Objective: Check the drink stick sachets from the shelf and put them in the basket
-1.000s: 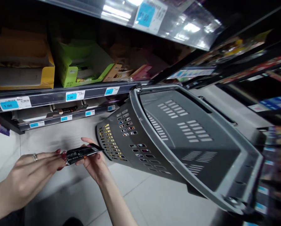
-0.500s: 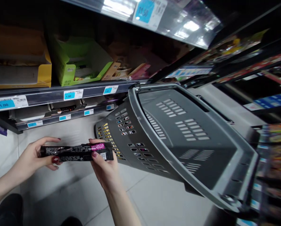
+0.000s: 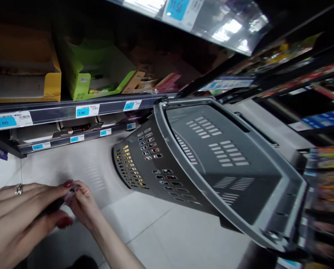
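Note:
A slim black packet (image 3: pixel 54 205) is mostly covered by my left hand (image 3: pixel 21 216), whose fingers are closed around it at the lower left. My right hand (image 3: pixel 84 203) pinches the packet's shiny end, right at my left fingertips. The packet now points toward the shelf, so its printed side is hidden. Both hands are over the tiled floor, left of a grey shopping basket (image 3: pixel 183 173). Yellow and other coloured things show through the basket's slots.
A low shelf holds open display boxes, one yellow (image 3: pixel 52 86), one green (image 3: pixel 81 84). Blue price tags (image 3: pixel 87 111) line its edge. The bottom shelf holds a dark packet (image 3: pixel 80 129). Another shelf edge (image 3: pixel 212 22) juts out overhead. Racks of packaged goods (image 3: pixel 332 179) stand at the right.
Both hands have moved left and down with the packet. The packet has turned from sideways to end-on. My right hand has shifted its grip and now pinches one end beside my left fingertips.

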`<state>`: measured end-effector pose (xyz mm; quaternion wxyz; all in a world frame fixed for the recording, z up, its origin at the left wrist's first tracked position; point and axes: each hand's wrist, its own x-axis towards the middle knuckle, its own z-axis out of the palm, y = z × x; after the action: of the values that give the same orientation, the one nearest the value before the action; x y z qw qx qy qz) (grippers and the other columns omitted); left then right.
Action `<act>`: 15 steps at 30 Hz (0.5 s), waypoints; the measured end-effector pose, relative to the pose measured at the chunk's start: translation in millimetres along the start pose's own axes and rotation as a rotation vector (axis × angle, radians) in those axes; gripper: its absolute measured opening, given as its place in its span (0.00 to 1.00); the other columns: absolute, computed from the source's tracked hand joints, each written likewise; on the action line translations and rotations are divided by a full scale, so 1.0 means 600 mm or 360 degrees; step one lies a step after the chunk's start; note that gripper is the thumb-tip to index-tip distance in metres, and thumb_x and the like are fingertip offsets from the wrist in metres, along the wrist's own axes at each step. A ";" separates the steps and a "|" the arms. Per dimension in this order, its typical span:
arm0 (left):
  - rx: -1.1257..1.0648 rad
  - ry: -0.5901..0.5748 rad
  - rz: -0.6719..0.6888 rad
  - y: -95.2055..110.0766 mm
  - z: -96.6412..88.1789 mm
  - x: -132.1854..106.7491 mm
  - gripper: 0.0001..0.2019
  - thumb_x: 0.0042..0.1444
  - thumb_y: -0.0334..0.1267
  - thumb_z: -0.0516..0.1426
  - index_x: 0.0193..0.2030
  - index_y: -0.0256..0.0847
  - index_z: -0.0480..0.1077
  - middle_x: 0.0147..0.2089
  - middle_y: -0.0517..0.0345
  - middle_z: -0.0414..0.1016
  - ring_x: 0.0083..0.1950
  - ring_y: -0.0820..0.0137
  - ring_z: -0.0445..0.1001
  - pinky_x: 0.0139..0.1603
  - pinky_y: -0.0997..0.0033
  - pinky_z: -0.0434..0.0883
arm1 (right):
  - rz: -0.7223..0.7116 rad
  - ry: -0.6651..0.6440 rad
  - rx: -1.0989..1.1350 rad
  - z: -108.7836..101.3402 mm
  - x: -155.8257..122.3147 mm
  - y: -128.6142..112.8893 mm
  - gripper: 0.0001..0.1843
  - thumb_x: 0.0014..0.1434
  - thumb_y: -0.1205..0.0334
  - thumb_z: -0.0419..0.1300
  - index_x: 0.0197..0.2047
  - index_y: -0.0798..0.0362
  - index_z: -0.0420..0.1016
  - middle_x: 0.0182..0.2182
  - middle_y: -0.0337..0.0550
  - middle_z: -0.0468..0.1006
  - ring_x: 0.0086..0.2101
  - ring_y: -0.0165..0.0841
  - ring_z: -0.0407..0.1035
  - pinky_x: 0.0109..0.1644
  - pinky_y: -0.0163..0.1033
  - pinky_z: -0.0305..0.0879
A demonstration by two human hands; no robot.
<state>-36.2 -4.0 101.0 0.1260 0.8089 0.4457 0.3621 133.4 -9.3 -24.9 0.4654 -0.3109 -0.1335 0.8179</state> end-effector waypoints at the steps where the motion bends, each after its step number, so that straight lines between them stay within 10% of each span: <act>1: 0.0016 0.0018 -0.0058 0.001 0.002 0.004 0.18 0.57 0.44 0.55 0.55 0.60 0.66 0.42 0.73 0.80 0.32 0.71 0.79 0.36 0.74 0.75 | 0.0035 -0.0018 -0.0010 0.001 0.000 0.008 0.21 0.39 0.51 0.72 0.32 0.52 0.73 0.30 0.40 0.78 0.32 0.33 0.73 0.40 0.41 0.71; 9: 0.0364 0.0243 -0.0752 -0.031 0.009 0.033 0.11 0.56 0.49 0.56 0.35 0.46 0.74 0.23 0.70 0.74 0.20 0.75 0.67 0.24 0.76 0.64 | -0.0181 0.0155 -0.0348 -0.009 0.005 -0.032 0.22 0.36 0.47 0.72 0.23 0.56 0.72 0.21 0.40 0.76 0.20 0.30 0.71 0.30 0.36 0.69; 15: -0.1252 -0.0080 -0.1272 -0.092 0.046 0.039 0.17 0.47 0.43 0.64 0.45 0.46 0.75 0.43 0.61 0.79 0.42 0.66 0.76 0.39 0.74 0.72 | -0.0598 0.0281 -0.0834 0.007 -0.028 -0.142 0.13 0.48 0.54 0.67 0.24 0.57 0.75 0.19 0.36 0.73 0.16 0.26 0.68 0.24 0.32 0.63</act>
<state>-43.7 49.6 63.7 0.5562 0.4774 0.5458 0.4059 194.8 22.1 28.4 0.5221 -0.4595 -0.3535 0.6255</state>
